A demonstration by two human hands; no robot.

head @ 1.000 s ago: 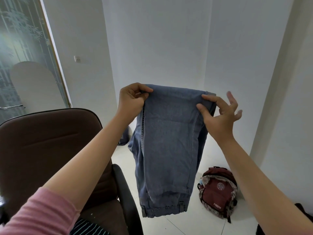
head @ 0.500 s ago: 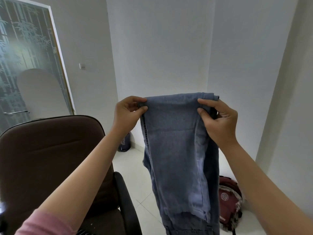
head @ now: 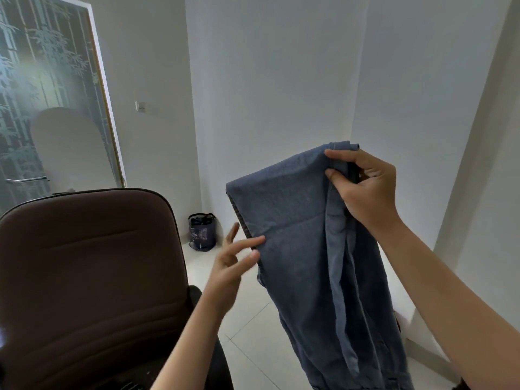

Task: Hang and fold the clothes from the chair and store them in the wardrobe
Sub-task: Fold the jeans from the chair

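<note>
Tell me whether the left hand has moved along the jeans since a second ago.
Yes. The left hand has let go of the top fold of the jeans and dropped lower, toward the brown chair. Its straight fingers now touch the side seam.

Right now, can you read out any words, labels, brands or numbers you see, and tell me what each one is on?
No text can be read in this view.
Bag on the floor by the wall: a pale printed patch, too small and blurred to read.
Jeans, held by the right hand: no label or tag showing.
Chair, door, wall switch: no markings.
</note>
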